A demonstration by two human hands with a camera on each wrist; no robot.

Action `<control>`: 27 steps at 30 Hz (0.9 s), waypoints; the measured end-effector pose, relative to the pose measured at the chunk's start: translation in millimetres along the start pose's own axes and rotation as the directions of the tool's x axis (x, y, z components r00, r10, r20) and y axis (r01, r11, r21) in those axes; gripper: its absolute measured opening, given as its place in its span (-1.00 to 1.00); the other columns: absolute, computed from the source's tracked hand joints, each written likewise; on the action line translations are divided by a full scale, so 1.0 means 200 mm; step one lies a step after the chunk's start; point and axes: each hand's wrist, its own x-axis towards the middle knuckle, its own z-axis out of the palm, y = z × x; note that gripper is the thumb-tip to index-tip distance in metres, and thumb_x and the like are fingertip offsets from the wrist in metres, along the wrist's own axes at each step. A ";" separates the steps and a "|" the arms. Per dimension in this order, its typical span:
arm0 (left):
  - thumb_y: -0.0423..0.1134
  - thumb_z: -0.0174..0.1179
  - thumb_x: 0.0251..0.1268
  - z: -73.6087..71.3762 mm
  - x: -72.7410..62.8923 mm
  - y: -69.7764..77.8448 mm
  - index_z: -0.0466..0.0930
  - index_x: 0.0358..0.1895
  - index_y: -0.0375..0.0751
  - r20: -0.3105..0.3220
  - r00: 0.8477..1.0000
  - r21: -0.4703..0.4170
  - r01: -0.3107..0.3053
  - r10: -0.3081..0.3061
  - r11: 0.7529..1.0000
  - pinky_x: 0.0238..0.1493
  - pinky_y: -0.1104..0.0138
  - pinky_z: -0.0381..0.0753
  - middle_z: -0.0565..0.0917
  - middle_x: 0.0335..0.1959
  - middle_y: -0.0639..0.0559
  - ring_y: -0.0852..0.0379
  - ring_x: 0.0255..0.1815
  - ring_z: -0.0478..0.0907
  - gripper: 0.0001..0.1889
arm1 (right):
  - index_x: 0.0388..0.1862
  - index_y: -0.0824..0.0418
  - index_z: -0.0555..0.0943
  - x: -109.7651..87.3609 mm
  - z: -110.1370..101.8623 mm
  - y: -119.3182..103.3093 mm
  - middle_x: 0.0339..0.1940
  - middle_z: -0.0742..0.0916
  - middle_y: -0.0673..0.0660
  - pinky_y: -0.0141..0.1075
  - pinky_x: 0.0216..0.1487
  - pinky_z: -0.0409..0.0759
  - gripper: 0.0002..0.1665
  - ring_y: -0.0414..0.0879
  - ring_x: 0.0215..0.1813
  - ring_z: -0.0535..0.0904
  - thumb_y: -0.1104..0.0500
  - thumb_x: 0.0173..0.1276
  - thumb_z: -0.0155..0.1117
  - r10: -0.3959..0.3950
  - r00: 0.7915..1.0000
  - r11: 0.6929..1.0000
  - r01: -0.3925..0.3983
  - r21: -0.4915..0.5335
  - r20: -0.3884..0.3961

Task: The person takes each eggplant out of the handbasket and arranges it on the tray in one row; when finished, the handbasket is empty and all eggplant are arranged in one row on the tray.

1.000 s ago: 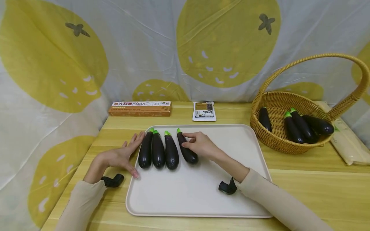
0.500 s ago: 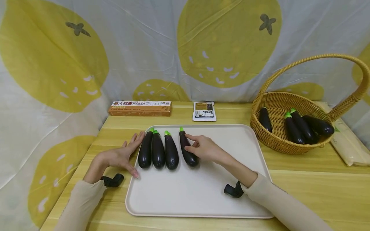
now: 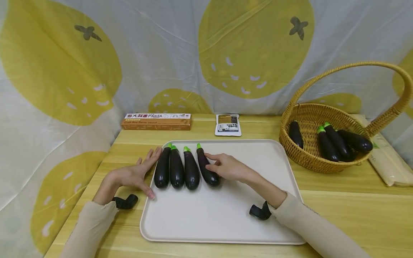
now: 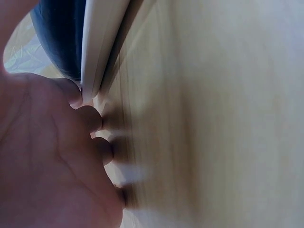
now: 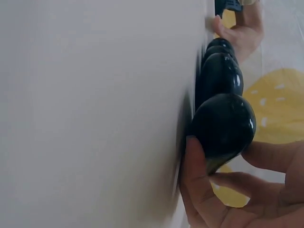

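Three dark purple eggplants (image 3: pixel 176 170) with green stems lie side by side along the left of a white tray (image 3: pixel 193 218). A fourth eggplant (image 3: pixel 206 168) lies just right of them, its lower end slanting right. My right hand (image 3: pixel 230 167) holds this fourth one from its right side. In the right wrist view, the thumb and fingers are around the eggplant (image 5: pixel 224 126), close over the tray. My left hand (image 3: pixel 137 175) rests at the tray's left edge with fingers spread and thumb over the rim. The left wrist view shows its fingertips (image 4: pixel 95 118) down by the tray's side.
At the right stands a wicker basket (image 3: pixel 322 165) with a tall handle and several eggplants (image 3: pixel 337 141) inside. A pasta box (image 3: pixel 156 122) and a small white packet (image 3: pixel 228 125) lie behind the tray. A beige bag (image 3: pixel 392 161) lies partly behind the basket.
The fourth eggplant shifted slightly right, then its stem end swung back left. My right hand moved a little right and down along it. The left hand has stayed in place.
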 end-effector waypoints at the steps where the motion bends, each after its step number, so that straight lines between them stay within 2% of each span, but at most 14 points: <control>1: -0.03 0.70 -0.22 0.00 0.00 0.00 -0.59 0.66 -0.20 0.000 1.000 0.001 0.000 0.000 1.000 0.46 -0.45 -0.69 -0.65 0.65 -0.29 -0.38 0.62 -0.80 0.64 | 0.65 0.00 0.27 0.00 -0.01 0.00 -0.27 0.71 0.09 -0.37 -0.37 0.46 -0.31 -0.14 -0.50 0.55 0.01 0.62 0.14 0.002 1.000 1.000 -0.002 0.002 0.014; 7: -0.04 0.70 -0.22 0.00 0.00 0.01 -0.58 0.67 -0.20 0.000 1.000 -0.004 -0.006 0.006 1.000 0.46 -0.45 -0.69 -0.65 0.65 -0.30 -0.39 0.62 -0.79 0.63 | 0.68 0.07 0.20 -0.02 -0.04 0.00 -0.44 0.50 0.03 -0.32 -0.26 0.58 -0.34 -0.10 -0.50 0.54 0.09 0.68 0.02 0.016 0.995 1.000 -0.017 0.014 0.096; 12: -0.03 0.70 -0.21 0.00 0.00 0.01 -0.59 0.66 -0.20 0.002 1.000 -0.002 0.007 -0.007 1.000 0.46 -0.44 -0.70 -0.66 0.64 -0.32 -0.39 0.62 -0.80 0.63 | 0.64 0.12 0.28 -0.02 -0.05 0.00 -0.07 0.69 0.13 -0.34 -0.16 0.53 -0.39 -0.13 -0.52 0.50 0.09 0.68 0.00 0.019 0.994 0.999 -0.015 -0.041 0.107; 14: -0.03 0.70 -0.21 0.00 0.00 0.00 -0.59 0.66 -0.19 0.000 1.000 0.000 0.013 -0.013 1.000 0.46 -0.44 -0.69 -0.66 0.65 -0.31 -0.38 0.62 -0.79 0.63 | 0.64 0.12 0.29 -0.02 -0.05 0.00 -0.05 0.69 0.14 -0.35 -0.19 0.50 -0.39 -0.14 -0.53 0.47 0.09 0.68 0.00 0.015 0.994 0.999 -0.010 -0.042 0.112; 17: -0.03 0.70 -0.21 0.00 0.00 0.00 -0.59 0.67 -0.19 -0.001 1.000 -0.002 0.017 -0.017 1.000 0.46 -0.44 -0.69 -0.66 0.65 -0.30 -0.38 0.62 -0.79 0.63 | 0.67 0.08 0.23 -0.02 -0.05 0.00 -0.33 0.57 0.04 -0.34 -0.26 0.55 -0.36 -0.13 -0.55 0.51 0.10 0.68 0.00 0.011 0.992 1.000 -0.010 -0.008 0.129; 19: -0.02 0.70 -0.21 0.00 0.00 0.00 -0.59 0.67 -0.19 0.000 1.000 0.000 0.017 -0.017 1.000 0.46 -0.44 -0.69 -0.66 0.65 -0.30 -0.38 0.62 -0.79 0.63 | 0.68 0.08 0.19 -0.02 -0.05 0.01 -0.44 0.47 0.02 -0.32 -0.25 0.64 -0.34 -0.13 -0.51 0.51 0.13 0.68 0.00 0.009 0.989 0.999 -0.014 0.034 0.150; 24: -0.02 0.70 -0.21 0.00 0.00 0.00 -0.59 0.67 -0.19 0.000 1.000 -0.001 0.010 -0.010 1.000 0.46 -0.44 -0.70 -0.65 0.65 -0.31 -0.39 0.62 -0.79 0.63 | 0.70 0.09 0.16 -0.02 -0.05 0.01 -0.41 0.52 0.06 -0.24 -0.21 0.78 -0.31 -0.13 -0.37 0.54 0.19 0.66 0.02 0.004 0.984 0.991 -0.027 0.128 0.177; 27: -0.03 0.70 -0.22 0.00 0.00 0.00 -0.59 0.67 -0.19 -0.002 1.000 0.000 0.010 -0.010 1.000 0.46 -0.44 -0.70 -0.65 0.65 -0.31 -0.39 0.62 -0.78 0.64 | 0.69 0.07 0.17 -0.01 -0.04 0.01 -0.37 0.56 0.08 -0.25 -0.22 0.77 -0.31 -0.13 -0.34 0.56 0.19 0.66 0.04 0.004 0.985 0.991 -0.026 0.129 0.172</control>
